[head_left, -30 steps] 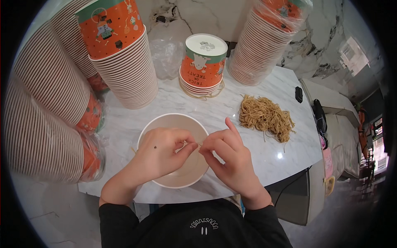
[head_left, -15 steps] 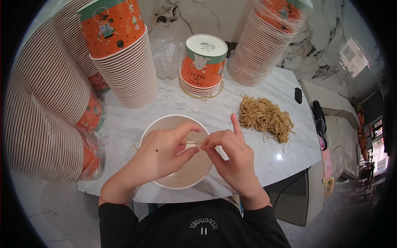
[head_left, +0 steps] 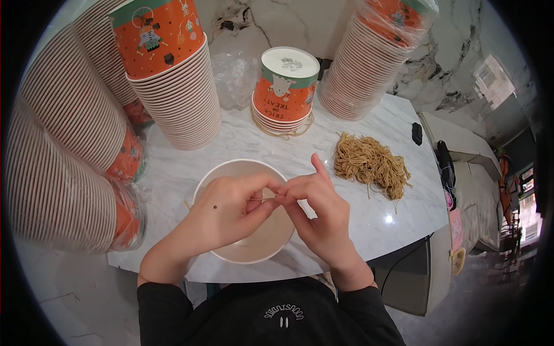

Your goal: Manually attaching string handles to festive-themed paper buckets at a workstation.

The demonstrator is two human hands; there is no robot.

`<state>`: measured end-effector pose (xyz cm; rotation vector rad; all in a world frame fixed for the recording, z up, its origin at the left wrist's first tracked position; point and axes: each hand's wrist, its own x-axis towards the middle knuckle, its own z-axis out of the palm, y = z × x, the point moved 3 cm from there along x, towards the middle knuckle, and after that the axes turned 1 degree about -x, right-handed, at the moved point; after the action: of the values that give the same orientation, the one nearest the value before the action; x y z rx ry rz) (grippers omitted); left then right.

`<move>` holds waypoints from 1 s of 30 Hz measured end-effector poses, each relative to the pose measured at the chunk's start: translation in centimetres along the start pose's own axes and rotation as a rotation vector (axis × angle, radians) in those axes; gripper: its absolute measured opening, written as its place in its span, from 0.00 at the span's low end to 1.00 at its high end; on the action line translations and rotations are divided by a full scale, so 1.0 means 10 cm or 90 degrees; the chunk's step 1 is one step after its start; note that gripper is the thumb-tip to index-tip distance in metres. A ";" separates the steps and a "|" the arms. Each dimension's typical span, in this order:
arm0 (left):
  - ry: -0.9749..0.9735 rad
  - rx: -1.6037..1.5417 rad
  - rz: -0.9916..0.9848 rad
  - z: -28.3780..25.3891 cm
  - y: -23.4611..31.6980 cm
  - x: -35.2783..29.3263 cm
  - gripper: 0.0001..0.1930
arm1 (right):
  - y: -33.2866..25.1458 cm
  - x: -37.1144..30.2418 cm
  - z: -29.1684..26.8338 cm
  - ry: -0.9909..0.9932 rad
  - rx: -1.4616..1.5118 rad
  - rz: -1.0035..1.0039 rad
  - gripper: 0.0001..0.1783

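Left hand (head_left: 234, 210) and right hand (head_left: 317, 210) nearly meet at the fingertips, both pinching a thin tan cord (head_left: 258, 199) over the open bucket (head_left: 271, 237). Beyond the bucket: short upturned bucket stack (head_left: 284, 98). Right of the bucket, farther back: cord heap (head_left: 372, 164). Left of the bucket: plastic-wrapped bucket stacks (head_left: 63, 184).

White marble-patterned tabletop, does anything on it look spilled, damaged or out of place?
Nothing I can see looks spilled or damaged. The one untidy spot is the loose heap of thin tan cords, tangled, with stray ends spreading over the tabletop, to the right of the open white round paper bucket.
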<state>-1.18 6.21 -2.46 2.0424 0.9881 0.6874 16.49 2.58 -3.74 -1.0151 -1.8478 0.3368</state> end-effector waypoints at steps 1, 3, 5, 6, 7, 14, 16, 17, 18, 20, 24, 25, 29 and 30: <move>-0.005 -0.020 -0.003 0.00 -0.01 0.00 0.07 | 0.01 0.00 0.00 -0.009 0.022 0.012 0.13; -0.001 -0.014 -0.005 0.00 -0.01 0.00 0.05 | 0.01 0.01 -0.01 -0.018 0.042 0.023 0.13; 0.004 -0.007 -0.011 0.00 -0.02 0.00 0.04 | 0.03 -0.01 -0.02 -0.039 0.047 0.028 0.13; 0.004 -0.010 -0.023 0.01 -0.04 -0.01 0.04 | 0.05 -0.02 -0.02 -0.039 0.049 0.028 0.13; 0.004 -0.013 -0.035 0.01 -0.05 -0.01 0.04 | 0.06 -0.03 -0.01 -0.054 0.041 0.018 0.13; 0.029 -0.043 -0.054 0.03 -0.16 -0.01 0.07 | 0.04 -0.10 -0.03 -0.125 -0.006 0.049 0.12; 0.013 -0.054 -0.077 0.03 -0.18 0.00 0.08 | 0.04 -0.13 -0.01 -0.113 -0.029 0.043 0.12; 0.013 -0.054 -0.077 0.03 -0.17 0.00 0.08 | 0.04 -0.14 0.01 -0.102 -0.051 0.038 0.13; -0.002 -0.061 -0.084 0.02 -0.16 0.01 0.08 | 0.03 -0.15 0.02 -0.102 -0.052 0.038 0.13; -0.017 -0.067 -0.091 0.03 -0.15 0.01 0.09 | 0.00 -0.16 0.04 -0.102 -0.042 0.050 0.14; -0.035 -0.131 -0.107 0.05 -0.15 0.00 0.08 | -0.02 -0.18 0.08 -0.065 -0.047 0.066 0.13; -0.041 -0.140 -0.111 0.06 -0.15 0.01 0.08 | -0.01 -0.20 0.09 -0.037 -0.054 0.065 0.13; -0.037 -0.173 -0.086 0.08 -0.22 0.00 0.08 | -0.01 -0.22 0.10 0.001 -0.075 0.052 0.12; -0.046 -0.196 -0.096 0.08 -0.23 0.00 0.07 | -0.02 -0.22 0.10 0.000 -0.075 0.052 0.12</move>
<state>-1.59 6.87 -4.78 1.6958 0.9215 0.6387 15.95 0.95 -5.47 -1.1733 -1.8466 0.2788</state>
